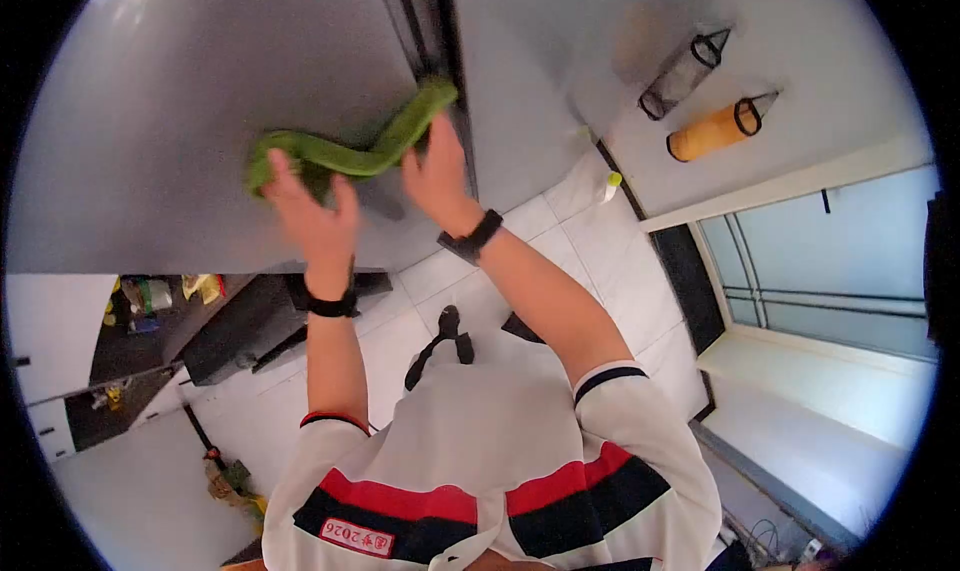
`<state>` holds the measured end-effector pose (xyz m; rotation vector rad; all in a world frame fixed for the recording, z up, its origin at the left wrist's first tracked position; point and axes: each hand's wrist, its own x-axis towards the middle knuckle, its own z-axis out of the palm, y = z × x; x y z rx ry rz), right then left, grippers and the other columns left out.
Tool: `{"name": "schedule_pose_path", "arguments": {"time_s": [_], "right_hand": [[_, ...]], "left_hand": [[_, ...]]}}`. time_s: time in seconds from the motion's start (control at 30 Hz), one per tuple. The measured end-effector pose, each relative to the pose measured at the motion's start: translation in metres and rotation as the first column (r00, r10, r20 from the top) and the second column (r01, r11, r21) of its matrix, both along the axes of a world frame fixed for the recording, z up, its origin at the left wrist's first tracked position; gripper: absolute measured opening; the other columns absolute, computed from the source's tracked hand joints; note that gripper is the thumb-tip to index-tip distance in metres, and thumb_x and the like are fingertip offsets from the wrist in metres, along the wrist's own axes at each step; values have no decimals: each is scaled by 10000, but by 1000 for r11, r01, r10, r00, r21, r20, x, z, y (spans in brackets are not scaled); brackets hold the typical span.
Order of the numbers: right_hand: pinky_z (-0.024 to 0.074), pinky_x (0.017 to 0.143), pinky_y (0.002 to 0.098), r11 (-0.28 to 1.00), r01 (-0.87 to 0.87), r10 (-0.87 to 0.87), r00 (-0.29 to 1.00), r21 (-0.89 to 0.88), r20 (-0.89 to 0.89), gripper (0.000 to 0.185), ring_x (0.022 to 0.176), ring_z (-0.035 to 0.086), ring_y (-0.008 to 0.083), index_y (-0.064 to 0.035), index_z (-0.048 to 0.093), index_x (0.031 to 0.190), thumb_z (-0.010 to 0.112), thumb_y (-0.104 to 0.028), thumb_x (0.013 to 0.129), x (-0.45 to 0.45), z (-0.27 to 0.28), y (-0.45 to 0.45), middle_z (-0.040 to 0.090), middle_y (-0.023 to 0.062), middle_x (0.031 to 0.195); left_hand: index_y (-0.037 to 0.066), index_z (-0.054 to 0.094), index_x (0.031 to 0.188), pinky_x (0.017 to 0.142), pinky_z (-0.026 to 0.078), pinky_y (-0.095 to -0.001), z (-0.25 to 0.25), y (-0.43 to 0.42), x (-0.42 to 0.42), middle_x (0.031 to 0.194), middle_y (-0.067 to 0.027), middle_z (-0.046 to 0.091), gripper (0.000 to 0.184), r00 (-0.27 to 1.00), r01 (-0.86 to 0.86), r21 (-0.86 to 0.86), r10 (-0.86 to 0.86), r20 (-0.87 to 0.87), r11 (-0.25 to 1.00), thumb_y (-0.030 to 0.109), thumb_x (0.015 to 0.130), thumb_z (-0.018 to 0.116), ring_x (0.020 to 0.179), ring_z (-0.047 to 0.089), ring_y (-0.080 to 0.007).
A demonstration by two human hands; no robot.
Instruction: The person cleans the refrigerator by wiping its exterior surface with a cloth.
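Observation:
A green cloth (350, 161) stretches in a wavy band between my two hands, in front of a large smooth grey panel (200, 81). At its left end my left hand (312, 206) grips it, the thumb apart from the fingers. My right hand (438, 176) holds the other end, close to the dark vertical gap (425, 31) at the panel's right side. Some fingertips of both hands are hidden behind the cloth or blurred. Each wrist has a black band around it.
Two mesh bag holders, one grey (683, 76) and one orange (712, 134), hang on the right wall. A frosted-glass door (830, 261) stands at the right. Shelves with small items (150, 301) are at the lower left. White floor tiles (540, 241) lie below.

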<state>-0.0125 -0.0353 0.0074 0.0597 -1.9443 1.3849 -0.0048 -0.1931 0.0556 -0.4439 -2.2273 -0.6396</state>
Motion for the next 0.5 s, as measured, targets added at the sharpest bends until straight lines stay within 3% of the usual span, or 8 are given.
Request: {"name": "schedule_pose_path", "arguments": {"time_s": [0.07,0.17,0.2,0.3,0.4,0.5], "right_hand": [[380,957,516,996,-43,35,992,72,119,543,1096,459,489,61,383,1272,582,-6,771,12,-19,5,472,299,1185],[371,958,524,969,15,-6,999,246,-35,524,1093,441,504,68,394,1259,567,2,769,17,-24,3,468,303,1183],[403,863,492,956,62,-43,996,285,-73,426,1014,473,458,53,460,1181,566,7,770,17,-16,2,501,263,1102],[389,876,497,915,125,-58,982,383,-180,402,1023,463,457,62,482,1172,568,-34,791,4,12,-1,490,272,1132],[366,907,515,881,213,-67,940,423,-334,401,1040,454,462,70,493,1182,569,-86,821,-10,63,-2,484,281,1161],[337,943,542,874,223,17,873,431,-487,445,1063,447,470,68,485,1218,587,-143,840,-24,114,-13,479,285,1190]], "left_hand": [[-34,271,1435,1091,251,-551,-22,7,8,1354,-264,442,725,993,115,-95,-114,13,989,129,822,622,1215,452,-450],[-38,294,1424,1072,281,-546,-35,12,13,1337,-273,447,710,977,167,-15,-164,135,986,119,815,625,1195,466,-447],[-54,284,1421,1065,294,-533,-29,13,17,1328,-290,446,704,979,160,16,-160,126,987,114,824,617,1197,454,-464],[-44,190,1459,1125,210,-494,-15,1,6,1433,-298,330,759,981,189,71,-191,22,979,115,846,609,1339,302,-461],[-59,119,1465,1134,187,-483,26,-18,-2,1482,-293,233,810,991,58,117,-43,-126,991,129,855,618,1382,232,-430],[-82,56,1457,1138,166,-500,67,-39,-5,1493,-309,163,857,979,-22,304,82,-187,952,144,856,623,1404,151,-439]]}}
